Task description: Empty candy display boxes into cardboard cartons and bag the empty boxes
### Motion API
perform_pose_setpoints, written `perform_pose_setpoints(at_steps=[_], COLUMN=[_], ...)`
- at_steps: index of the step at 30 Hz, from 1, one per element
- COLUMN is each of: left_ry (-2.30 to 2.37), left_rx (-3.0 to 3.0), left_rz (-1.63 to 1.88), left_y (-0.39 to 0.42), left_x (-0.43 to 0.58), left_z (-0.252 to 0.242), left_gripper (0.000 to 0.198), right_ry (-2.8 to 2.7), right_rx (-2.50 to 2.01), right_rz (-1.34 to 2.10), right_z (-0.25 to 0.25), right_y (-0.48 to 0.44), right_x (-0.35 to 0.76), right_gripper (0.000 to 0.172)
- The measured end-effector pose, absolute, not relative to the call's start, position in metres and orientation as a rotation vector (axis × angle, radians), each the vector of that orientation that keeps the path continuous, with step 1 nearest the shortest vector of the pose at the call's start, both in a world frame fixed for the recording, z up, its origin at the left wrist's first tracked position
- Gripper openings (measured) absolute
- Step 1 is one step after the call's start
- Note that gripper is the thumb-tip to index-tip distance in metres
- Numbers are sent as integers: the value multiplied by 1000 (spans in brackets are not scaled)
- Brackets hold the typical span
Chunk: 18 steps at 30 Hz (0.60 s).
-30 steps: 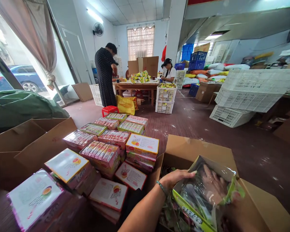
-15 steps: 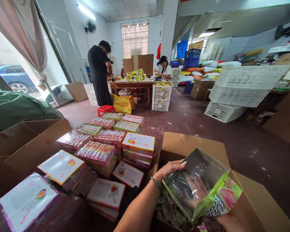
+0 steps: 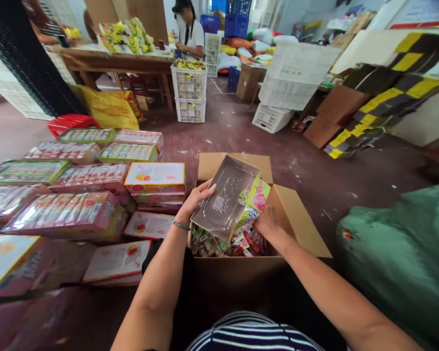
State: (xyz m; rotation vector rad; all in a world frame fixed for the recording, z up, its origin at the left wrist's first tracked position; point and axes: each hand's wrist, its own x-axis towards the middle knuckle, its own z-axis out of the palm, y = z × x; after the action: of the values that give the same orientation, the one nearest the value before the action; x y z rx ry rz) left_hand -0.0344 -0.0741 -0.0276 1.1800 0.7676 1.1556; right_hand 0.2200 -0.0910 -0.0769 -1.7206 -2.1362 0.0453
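Observation:
My left hand (image 3: 199, 196) grips the left edge of a shallow box with a clear plastic window (image 3: 229, 192), thumb on top. The box is tilted, and through its window the inside looks bare. Its green side carries pink fruit artwork. Close to that side is my right hand (image 3: 269, 226), low among small packets; its fingers are partly hidden and blurred, so their grip is unclear. Under both hands stands an open cardboard carton (image 3: 296, 222), its flaps spread. Small green and pink packets (image 3: 212, 243) lie loose in it.
Stacked packaged boxes (image 3: 64, 212) fill the floor on my left. A green sack (image 3: 398, 243) lies at the right. Ahead are white crates (image 3: 189, 92), a wooden table (image 3: 131, 58) and yellow-black cartons (image 3: 384, 105). A co-worker (image 3: 190, 36) sits by the table.
The view has swung right and down, bringing the green sack and my striped top into sight. My right hand, earlier seen through the window, now shows at the box's right side.

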Motion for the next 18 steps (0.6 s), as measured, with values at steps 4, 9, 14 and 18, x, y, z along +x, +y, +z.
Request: perform_pose_setpoints(at_steps=[4,9,14,18], left_ry=[873,792,786,884], left_rx=[1207,1228,1333,1414], left_rz=[1239,1362,1297,1267], left_y=[-74,-70,-68,-74], left_x=[-37,-30,-9,13], left_z=[-29,-33,-33,-27], left_gripper=[87,87,99,101], right_ry=[-2396,-2142,-1494,-1247], right_rx=[-1895,-1823,-986,-951], right_rz=[-65,489,1233,1118], right_z=[-104,-148,-139,-102], right_y=[-87,-101,-124,-141], right_x=[238,250,228,206], right_gripper=[47,71,98,115])
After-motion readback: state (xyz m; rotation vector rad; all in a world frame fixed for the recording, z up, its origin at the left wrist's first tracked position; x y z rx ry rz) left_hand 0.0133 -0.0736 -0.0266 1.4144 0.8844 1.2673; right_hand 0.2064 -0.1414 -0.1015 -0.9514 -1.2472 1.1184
